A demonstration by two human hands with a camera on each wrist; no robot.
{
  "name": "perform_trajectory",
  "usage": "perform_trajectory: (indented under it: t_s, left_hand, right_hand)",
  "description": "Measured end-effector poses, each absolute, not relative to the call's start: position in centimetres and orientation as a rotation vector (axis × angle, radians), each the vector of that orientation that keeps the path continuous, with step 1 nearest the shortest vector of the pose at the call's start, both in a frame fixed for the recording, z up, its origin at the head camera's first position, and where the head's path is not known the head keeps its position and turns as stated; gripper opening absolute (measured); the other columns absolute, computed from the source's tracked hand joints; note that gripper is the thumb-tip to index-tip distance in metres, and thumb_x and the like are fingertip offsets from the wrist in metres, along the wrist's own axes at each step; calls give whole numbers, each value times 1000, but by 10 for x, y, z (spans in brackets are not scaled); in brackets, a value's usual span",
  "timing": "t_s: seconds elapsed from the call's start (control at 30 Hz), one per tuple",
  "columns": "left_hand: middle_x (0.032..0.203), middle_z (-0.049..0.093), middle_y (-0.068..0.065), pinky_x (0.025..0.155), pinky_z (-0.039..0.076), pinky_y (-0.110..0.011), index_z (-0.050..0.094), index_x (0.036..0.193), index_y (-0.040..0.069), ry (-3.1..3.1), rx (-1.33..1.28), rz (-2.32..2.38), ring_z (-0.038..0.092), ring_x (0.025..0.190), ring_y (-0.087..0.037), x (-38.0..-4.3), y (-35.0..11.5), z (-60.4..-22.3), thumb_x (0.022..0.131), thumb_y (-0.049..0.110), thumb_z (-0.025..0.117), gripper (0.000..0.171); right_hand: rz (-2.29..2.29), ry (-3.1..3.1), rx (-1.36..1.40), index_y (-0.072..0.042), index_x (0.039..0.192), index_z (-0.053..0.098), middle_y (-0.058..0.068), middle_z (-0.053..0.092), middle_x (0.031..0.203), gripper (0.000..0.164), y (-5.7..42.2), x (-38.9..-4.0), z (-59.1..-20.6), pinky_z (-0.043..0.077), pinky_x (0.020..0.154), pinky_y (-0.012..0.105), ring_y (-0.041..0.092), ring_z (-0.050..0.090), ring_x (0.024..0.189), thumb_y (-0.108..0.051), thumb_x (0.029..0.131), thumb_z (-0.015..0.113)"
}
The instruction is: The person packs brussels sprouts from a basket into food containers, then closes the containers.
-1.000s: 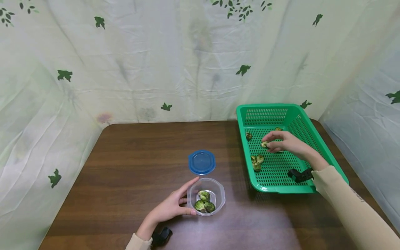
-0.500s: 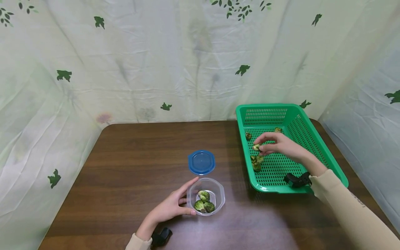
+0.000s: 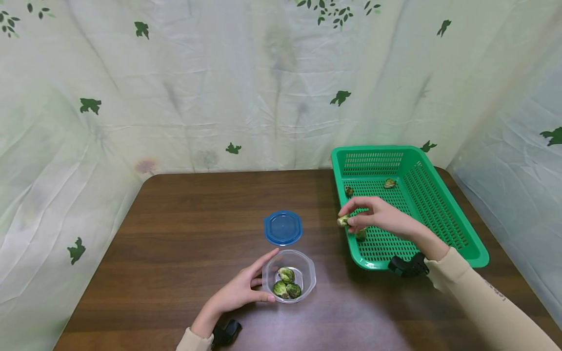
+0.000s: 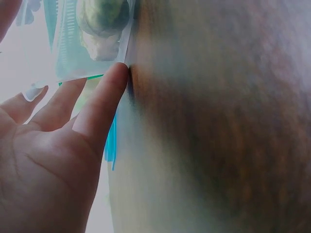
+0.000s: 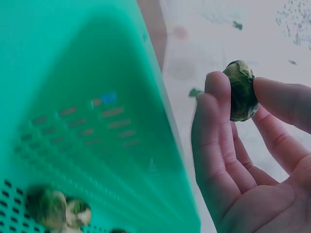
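Note:
My left hand point(image 3: 239, 291) steadies a clear plastic container point(image 3: 313, 273) from its left side, thumb at the near side and forefinger at the far side. Several fingers point(image 4: 104, 104) touch its wall in the left wrist view. Inside lie three green Brussels sprouts point(image 3: 287, 275). Over the left rim of the green basket point(image 3: 477, 253), my right hand point(image 3: 386, 217) pinches another Brussels sprout point(image 5: 241, 92) between thumb and fingertips. More sprouts point(image 3: 390, 183) lie in the basket; my right hand partly hides the group near its left wall.
A blue lid point(image 3: 283, 227) lies flat on the brown wooden table point(image 3: 210, 214), just beyond the container. Pale curtains point(image 3: 246, 87) with green leaf patterns hang behind and beside the table. The basket stands at the table's right side.
My right hand has moved left and nearer, carrying the pinched sprout from the basket's middle to above its left rim. My left hand and the container have stayed in place.

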State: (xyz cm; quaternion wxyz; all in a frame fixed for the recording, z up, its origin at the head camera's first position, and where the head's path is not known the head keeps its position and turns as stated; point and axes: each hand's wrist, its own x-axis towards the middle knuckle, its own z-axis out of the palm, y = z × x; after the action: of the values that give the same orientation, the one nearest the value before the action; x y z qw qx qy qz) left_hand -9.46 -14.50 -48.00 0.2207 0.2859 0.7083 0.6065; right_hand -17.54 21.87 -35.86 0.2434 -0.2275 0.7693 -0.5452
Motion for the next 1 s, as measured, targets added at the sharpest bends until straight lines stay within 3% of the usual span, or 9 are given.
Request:
perform_trajectory:
  t_s: [0.47, 0.77, 1.0]
  left_hand:
    - [150, 24, -24, 96, 46, -37, 17, 154, 15, 1959, 798, 1684, 46, 123, -39, -93, -143, -485, 82, 8, 76, 93]
    - [151, 24, -23, 97, 45, -37, 17, 154, 14, 1956, 797, 1684, 45, 125, -38, -94, -144, -484, 82, 8, 76, 93]
    - [150, 25, -23, 96, 46, -38, 16, 154, 16, 1941, 775, 1681, 45, 124, -39, -95, -144, -481, 82, 9, 75, 93]
  right_hand:
    - [-1470, 1993, -751, 0, 109, 61, 18, 61, 102, 17, 187, -156, -374, 56, 75, 43, 30, 65, 79, -3, 93, 58]
    - [-1469, 1923, -776, 5, 108, 60, 17, 63, 97, 16, 166, -148, -381, 55, 75, 48, 23, 65, 77, -2, 93, 58]
    - [-1475, 1904, -822, 4, 107, 61, 16, 63, 93, 16, 155, -144, -387, 56, 72, 41, 24, 64, 76, -1, 92, 58]
